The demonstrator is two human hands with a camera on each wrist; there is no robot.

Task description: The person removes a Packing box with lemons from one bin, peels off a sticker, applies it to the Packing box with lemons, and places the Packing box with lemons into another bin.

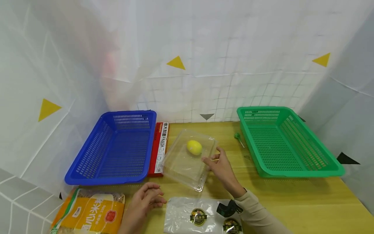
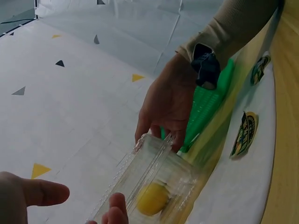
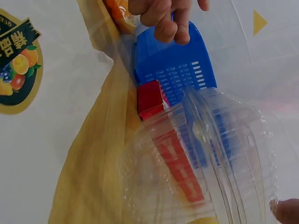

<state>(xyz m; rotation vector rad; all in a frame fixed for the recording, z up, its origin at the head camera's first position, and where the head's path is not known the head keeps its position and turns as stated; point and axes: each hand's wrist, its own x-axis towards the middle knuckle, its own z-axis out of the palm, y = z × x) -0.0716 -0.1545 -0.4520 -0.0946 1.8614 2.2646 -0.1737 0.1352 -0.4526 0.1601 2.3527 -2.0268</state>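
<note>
A clear plastic clamshell box (image 1: 187,169) hangs tilted over the middle of the table, a yellow lemon (image 1: 194,148) showing through its plastic. My right hand (image 1: 220,167) pinches the box's right edge between thumb and fingers. In the left wrist view that grip sits at the box's far end, and the lemon (image 2: 153,199) lies inside. My left hand (image 1: 146,200) is apart from the box, to its lower left, fingers loosely bent and holding nothing. In the right wrist view the same left hand (image 3: 163,14) shows above the blue basket.
A blue basket (image 1: 109,180) stands left, a green basket (image 1: 260,162) right. Beside the blue one lies a red pasta box (image 1: 159,146). A green lollipop (image 1: 237,136) lies near the green basket. An orange food bag (image 1: 96,211) and a white printed plastic bag (image 1: 181,214) lie in front.
</note>
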